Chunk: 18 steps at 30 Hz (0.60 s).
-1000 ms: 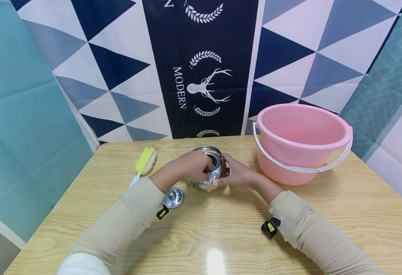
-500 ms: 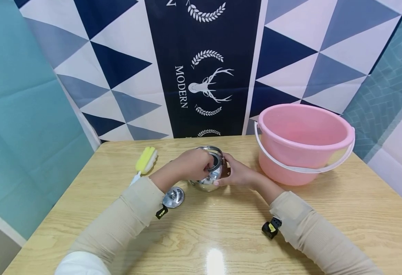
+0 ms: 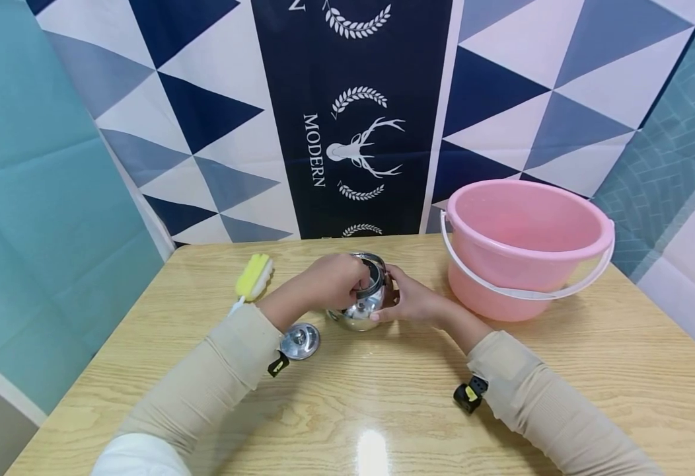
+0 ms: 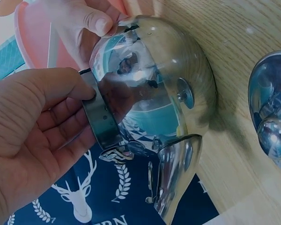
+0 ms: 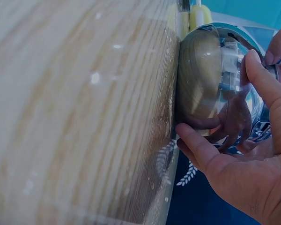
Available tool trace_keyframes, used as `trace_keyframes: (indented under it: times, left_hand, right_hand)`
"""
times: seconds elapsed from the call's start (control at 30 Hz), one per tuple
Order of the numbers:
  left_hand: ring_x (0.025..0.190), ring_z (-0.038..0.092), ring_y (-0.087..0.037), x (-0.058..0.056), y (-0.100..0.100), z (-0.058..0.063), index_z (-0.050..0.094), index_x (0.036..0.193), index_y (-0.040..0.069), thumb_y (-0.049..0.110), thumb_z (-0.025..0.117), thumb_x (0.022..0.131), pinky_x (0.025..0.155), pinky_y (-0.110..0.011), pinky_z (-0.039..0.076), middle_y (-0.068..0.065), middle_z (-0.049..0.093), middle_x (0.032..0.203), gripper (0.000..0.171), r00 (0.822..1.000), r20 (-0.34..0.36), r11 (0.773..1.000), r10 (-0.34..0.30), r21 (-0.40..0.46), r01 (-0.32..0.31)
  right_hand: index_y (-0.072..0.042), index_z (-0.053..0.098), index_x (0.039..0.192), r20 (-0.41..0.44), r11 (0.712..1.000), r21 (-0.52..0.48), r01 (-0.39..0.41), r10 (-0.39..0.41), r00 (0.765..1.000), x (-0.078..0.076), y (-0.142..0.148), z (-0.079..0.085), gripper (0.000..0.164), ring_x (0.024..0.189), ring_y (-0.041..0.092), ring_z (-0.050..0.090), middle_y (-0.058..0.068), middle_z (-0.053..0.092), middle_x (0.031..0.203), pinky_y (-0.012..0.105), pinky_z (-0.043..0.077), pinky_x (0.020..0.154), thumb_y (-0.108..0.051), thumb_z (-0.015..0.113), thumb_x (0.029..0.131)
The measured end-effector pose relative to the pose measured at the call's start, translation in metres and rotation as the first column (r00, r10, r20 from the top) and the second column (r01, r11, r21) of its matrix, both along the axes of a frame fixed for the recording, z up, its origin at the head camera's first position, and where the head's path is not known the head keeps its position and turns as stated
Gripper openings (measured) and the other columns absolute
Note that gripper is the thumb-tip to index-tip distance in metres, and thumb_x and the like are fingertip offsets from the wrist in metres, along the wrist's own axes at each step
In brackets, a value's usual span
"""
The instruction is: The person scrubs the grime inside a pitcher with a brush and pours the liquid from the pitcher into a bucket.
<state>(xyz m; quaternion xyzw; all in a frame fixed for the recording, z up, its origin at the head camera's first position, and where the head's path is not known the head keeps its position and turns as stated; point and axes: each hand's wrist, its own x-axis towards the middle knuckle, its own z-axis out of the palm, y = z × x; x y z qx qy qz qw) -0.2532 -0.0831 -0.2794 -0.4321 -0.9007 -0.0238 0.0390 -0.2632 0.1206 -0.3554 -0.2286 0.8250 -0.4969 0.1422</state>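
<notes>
- Little has moved since the earlier head frame: your left hand (image 3: pixel 338 281) has shifted slightly at the kettle's mouth, while the lid, brush and bucket have kept their places.
- The kettle (image 3: pixel 359 317) stands on the table (image 3: pixel 431 410) near the centre of the head frame, its mouth uncovered and its base down.
- Your left hand grasps the dark collar (image 4: pixel 103 115), at left of centre in the left wrist frame: thumb against its outside, fingers curled at its edge. You cannot tell here whether the collar is a separate piece, so best treat it gently and test for give before using force.
- Your right hand (image 3: pixel 409 301) grips the kettle's belly, thumb and fingers spread round it. That seems a sound brace; keep it there, pressing toward the tabletop so the polished round body doesn't spin or tip.
- Work along the mouth's axis rather than sideways; a sideways tug would probably rock the kettle.
- Keep your left thumb clear of the collar's edge, which may be hard on skin.
- The lid (image 3: pixel 300 342) lies just left of centre, beside your left cuff; mind it when you draw that arm back.
- The brush (image 3: pixel 254 276), farther left, and the bucket (image 3: pixel 490 268), at right, leave you elbow room.
</notes>
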Motion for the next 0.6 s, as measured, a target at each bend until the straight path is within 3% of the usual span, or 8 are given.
trace_keyframes:
  times: [0.23, 0.6]
  left_hand:
    - [0.06, 0.038, -0.011, 0.0023, -0.0031, 0.0035, 0.051, 0.065, 0.015, -0.006, 0.065, 0.071, 0.051, -0.022, 0.03, 0.006, 0.041, 0.063, 0.027, 0.999, -0.03, 1.0, -0.014, 0.017, 0.014]
    - [0.063, 0.047, -0.012, 0.0086, -0.0084, 0.0084, 0.058, 0.071, 0.015, -0.004, 0.066, 0.071, 0.052, -0.025, 0.04, 0.005, 0.052, 0.071, 0.021, 0.996, -0.094, 1.0, 0.002, 0.03, 0.0]
  right_hand:
    - [-0.005, 0.022, 0.15, -0.002, 1.0, -0.007, 0.004, -0.004, 1.0, -0.0011, -0.0004, -0.0016, 0.096, 0.135, 0.034, 0.032, 0.022, 0.036, 0.147, 0.05, 0.023, 0.114, -0.015, 0.084, 0.078]
    - [-0.005, 0.024, 0.149, -0.032, 1.0, -0.014, 0.0, 0.0, 1.0, -0.0022, -0.0006, -0.0032, 0.094, 0.136, 0.035, 0.03, 0.022, 0.036, 0.147, 0.052, 0.021, 0.114, -0.015, 0.084, 0.077]
